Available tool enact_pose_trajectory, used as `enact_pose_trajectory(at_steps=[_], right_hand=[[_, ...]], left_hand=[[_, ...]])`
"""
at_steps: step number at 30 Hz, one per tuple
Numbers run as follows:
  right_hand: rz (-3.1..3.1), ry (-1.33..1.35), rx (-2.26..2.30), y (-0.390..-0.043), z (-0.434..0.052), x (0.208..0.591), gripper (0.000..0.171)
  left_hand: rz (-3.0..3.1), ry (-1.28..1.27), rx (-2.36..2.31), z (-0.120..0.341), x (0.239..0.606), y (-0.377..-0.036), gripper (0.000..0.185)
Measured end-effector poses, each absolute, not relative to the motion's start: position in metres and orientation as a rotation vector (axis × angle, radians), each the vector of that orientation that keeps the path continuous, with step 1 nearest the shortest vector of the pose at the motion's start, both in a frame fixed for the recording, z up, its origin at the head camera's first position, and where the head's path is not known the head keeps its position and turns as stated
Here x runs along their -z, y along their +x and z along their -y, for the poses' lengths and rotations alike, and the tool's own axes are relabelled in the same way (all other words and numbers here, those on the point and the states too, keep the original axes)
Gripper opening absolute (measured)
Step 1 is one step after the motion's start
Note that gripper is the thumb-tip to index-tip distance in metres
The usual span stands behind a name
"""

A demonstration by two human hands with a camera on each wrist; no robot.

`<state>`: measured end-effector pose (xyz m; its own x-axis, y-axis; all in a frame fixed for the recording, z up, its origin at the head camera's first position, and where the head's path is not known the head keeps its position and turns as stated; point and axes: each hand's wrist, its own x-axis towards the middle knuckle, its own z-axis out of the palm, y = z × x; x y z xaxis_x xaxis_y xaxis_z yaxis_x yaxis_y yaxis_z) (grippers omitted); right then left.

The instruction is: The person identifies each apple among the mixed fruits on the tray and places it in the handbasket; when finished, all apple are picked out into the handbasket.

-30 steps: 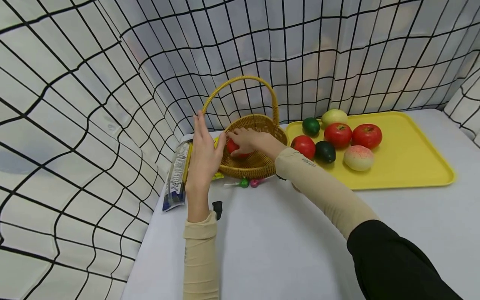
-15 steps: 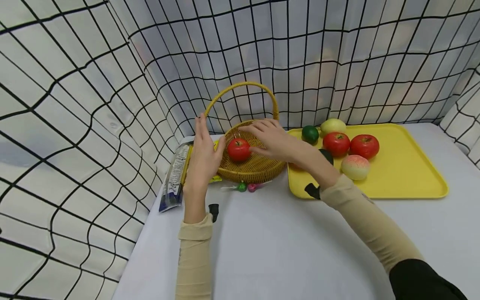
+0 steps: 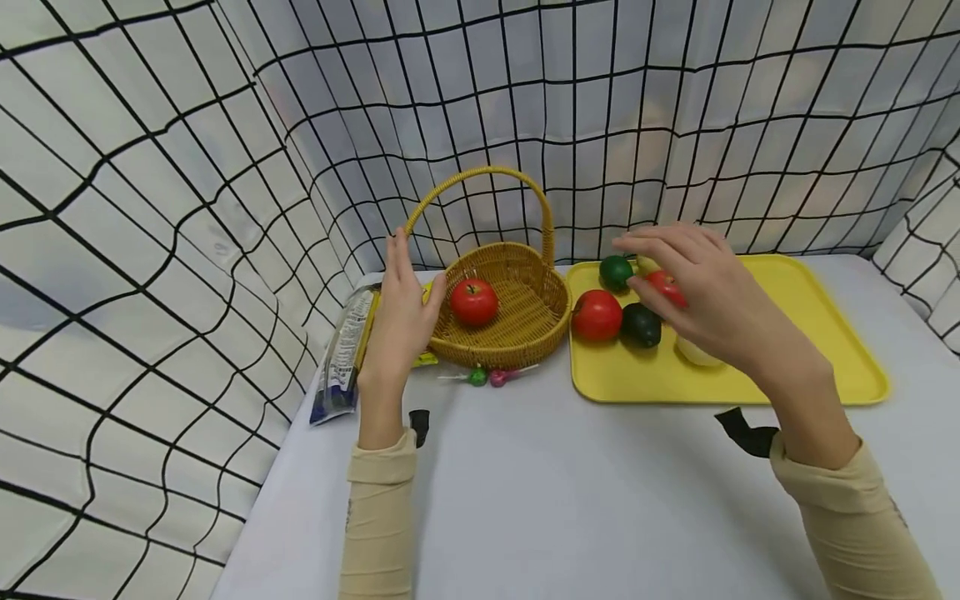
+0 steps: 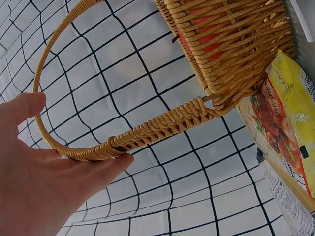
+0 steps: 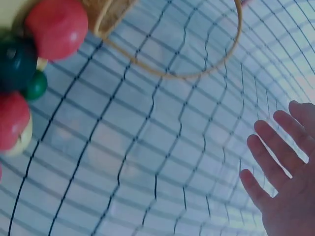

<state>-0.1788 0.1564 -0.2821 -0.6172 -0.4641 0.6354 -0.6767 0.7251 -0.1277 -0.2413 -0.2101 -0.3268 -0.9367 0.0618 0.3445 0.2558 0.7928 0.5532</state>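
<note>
Hands (image 3: 401, 321) steadying basket (image 3: 525, 333), tomato (image 3: 474, 302) inside

The person wears long, close-fitting beige sleeves (image 3: 378, 508) on both forearms, each ending in a neat cuff at the wrist. The fabric of the left sleeve shows faint crosswise creases along the forearm and a small dark mark near its lower part. At each wrist a short black strap end sticks out from under the cuff: one beside the left cuff (image 3: 418, 423), a wider one beside the right cuff (image 3: 746, 430). Both the left hand (image 3: 401, 321) and the right hand (image 3: 701, 287) are bare, with no gloves, rings or watch showing. The right sleeve (image 3: 855, 525) carries a line of tiny print near its edge, too small to read.
</note>
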Motion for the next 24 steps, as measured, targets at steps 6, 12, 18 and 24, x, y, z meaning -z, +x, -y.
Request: enact_pose_trajectory(at_steps=[6,12,18,24], right_hand=[[2.299,0.697,-0.545,-0.156,-0.192,0.278,0.062],[2.269,0.6,-0.611,-0.157,-0.215,0.272,0.055],[2.295,0.536,-0.617,-0.157,-0.231,0.274,0.055],[2.284,0.466,-0.658,-0.162,-0.251,0.277,0.052]], left_hand=[[2.685,-0.247,0.876,0.211,0.329,-0.241,0.085],[2.659,-0.25,0.839,0.209,0.33,-0.245,0.084],[2.686,-0.23,0.834,0.208,0.333,-0.245,0.083],[2.671,-0.23,0.802,0.207,0.334,-0.247,0.082]])
